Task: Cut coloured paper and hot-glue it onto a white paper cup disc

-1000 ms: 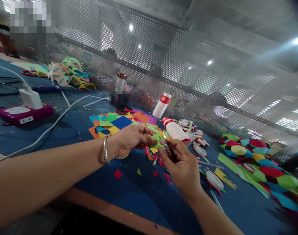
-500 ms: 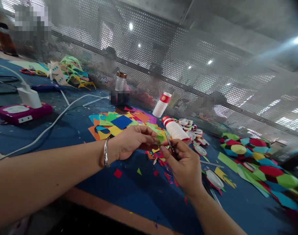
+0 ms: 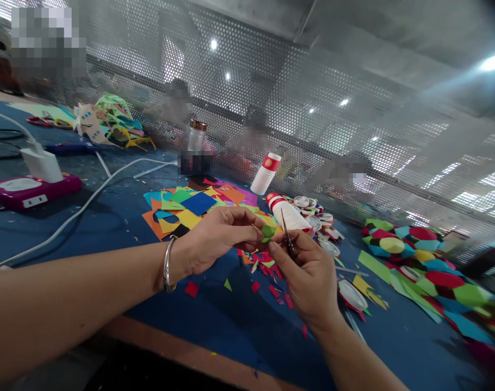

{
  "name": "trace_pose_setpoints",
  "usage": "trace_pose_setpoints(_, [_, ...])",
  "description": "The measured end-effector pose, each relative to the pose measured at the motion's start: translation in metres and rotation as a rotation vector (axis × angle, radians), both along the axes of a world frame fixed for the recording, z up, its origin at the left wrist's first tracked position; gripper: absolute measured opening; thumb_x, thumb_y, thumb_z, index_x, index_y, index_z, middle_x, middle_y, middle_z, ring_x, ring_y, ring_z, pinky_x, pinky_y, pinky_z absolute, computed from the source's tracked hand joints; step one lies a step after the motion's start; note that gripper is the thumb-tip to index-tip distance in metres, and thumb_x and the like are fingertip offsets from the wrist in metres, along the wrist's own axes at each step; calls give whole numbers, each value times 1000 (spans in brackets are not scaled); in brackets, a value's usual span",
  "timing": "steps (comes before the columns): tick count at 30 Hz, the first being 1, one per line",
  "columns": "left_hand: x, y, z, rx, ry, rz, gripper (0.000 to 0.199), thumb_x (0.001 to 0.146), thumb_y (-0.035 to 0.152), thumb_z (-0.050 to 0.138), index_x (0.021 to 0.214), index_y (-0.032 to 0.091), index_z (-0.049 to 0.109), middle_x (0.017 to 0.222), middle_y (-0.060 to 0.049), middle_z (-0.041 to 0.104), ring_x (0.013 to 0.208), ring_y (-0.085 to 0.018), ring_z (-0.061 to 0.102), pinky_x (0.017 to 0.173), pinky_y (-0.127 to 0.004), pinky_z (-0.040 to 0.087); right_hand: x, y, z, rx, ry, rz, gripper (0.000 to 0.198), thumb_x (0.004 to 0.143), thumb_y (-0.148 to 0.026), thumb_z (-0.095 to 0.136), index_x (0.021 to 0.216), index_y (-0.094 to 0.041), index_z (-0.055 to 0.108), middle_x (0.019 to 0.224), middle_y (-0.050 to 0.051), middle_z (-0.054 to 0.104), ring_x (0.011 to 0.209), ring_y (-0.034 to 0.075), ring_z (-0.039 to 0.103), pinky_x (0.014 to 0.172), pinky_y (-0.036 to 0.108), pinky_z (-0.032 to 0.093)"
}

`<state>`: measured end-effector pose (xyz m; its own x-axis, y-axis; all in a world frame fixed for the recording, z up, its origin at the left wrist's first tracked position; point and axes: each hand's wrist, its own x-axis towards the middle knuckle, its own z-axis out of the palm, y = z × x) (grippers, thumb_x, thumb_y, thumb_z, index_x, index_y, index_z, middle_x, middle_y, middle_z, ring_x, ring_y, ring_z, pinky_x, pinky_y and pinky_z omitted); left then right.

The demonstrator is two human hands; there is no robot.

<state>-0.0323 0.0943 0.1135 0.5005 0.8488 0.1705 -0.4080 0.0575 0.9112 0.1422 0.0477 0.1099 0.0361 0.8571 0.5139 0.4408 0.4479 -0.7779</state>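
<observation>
My left hand (image 3: 221, 239), with a silver bangle at the wrist, pinches a small piece of green paper (image 3: 267, 232). Close against it, my right hand (image 3: 306, 274) is closed around a pair of scissors (image 3: 287, 233), whose dark blades point up and away. The thumb and fingertips of that hand are at the paper's right edge; whether they grip it I cannot tell. Behind my left hand lies a pile of coloured paper, topped by a blue square (image 3: 199, 203). Small red scraps (image 3: 191, 289) are scattered below my hands on the blue table (image 3: 231, 331).
One stack of paper cups (image 3: 265, 174) stands upright; another (image 3: 287, 212) lies on its side. Cut cup bases (image 3: 352, 296) and colourful paper balls (image 3: 443, 282) are at right. A magenta power strip (image 3: 36, 191) with a white cable, a jar (image 3: 196, 136) and a mesh screen (image 3: 231, 65) are behind.
The green paper has turned to show more of its face between my hands. The scissor blades now stand apart from the paper, tipped slightly differently. The whole view has shifted a little.
</observation>
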Motion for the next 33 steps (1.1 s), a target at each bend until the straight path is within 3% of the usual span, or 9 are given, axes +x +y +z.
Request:
trace_pose_setpoints(7, [0, 0, -6, 136, 2, -35, 38, 75, 19, 83, 107, 15, 64, 84, -1, 72, 77, -11, 67, 77, -25, 52, 0, -1, -1, -20, 66, 1, 11, 82, -27, 70, 83, -19, 64, 66, -3, 58, 57, 10, 48, 50, 21, 40])
trace_pose_setpoints(15, [4, -1, -4, 268, 85, 100, 31, 76, 16, 79, 102, 16, 62, 78, 1, 73, 73, -10, 70, 70, -22, 54, 4, 0, -8, -58, 164, 51, 11, 86, -28, 72, 86, -19, 65, 69, -4, 56, 58, 9, 43, 51, 21, 35])
trace_pose_setpoints(26, [6, 0, -5, 289, 59, 170, 28, 73, 16, 79, 92, 17, 58, 76, 3, 68, 71, -9, 66, 68, -22, 54, 2, 5, -13, -168, 374, 172, 20, 87, -33, 77, 101, -23, 67, 67, -8, 50, 46, 3, 27, 38, 19, 18])
trace_pose_setpoints(33, [7, -4, -3, 246, 37, 205, 27, 70, 10, 76, 87, 17, 56, 71, 6, 62, 66, -7, 61, 65, -20, 50, 3, 6, -14, -153, 377, 131, 21, 85, -34, 80, 95, -22, 65, 63, -9, 48, 46, 4, 29, 39, 19, 19])
